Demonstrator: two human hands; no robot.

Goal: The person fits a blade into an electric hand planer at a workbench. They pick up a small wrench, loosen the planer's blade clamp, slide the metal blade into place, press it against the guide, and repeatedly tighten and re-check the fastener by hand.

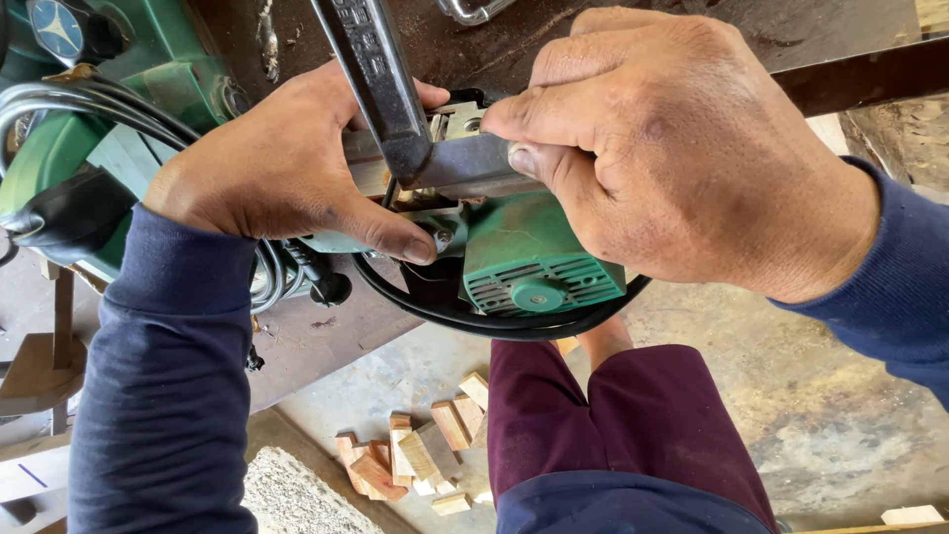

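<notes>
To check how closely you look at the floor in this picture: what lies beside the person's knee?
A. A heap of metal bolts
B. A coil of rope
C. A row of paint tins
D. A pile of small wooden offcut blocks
D: a pile of small wooden offcut blocks lies on the concrete floor, below the green power tool that both hands work on.

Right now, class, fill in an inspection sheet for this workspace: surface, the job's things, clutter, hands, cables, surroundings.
Surface: dark, stained bench top, dusty and scuffed.
Job's things: green power tool at the bench edge, grey metal bar and metal bracket over it.
Clutter: small wood offcuts piled on the floor.
Hands: left hand grips the green power tool beside the bar; right hand pinches the bracket.
Cables: black cable loops under the tool; a grey bundle runs at left.
Surroundings: concrete floor, wooden pieces at left.
</notes>
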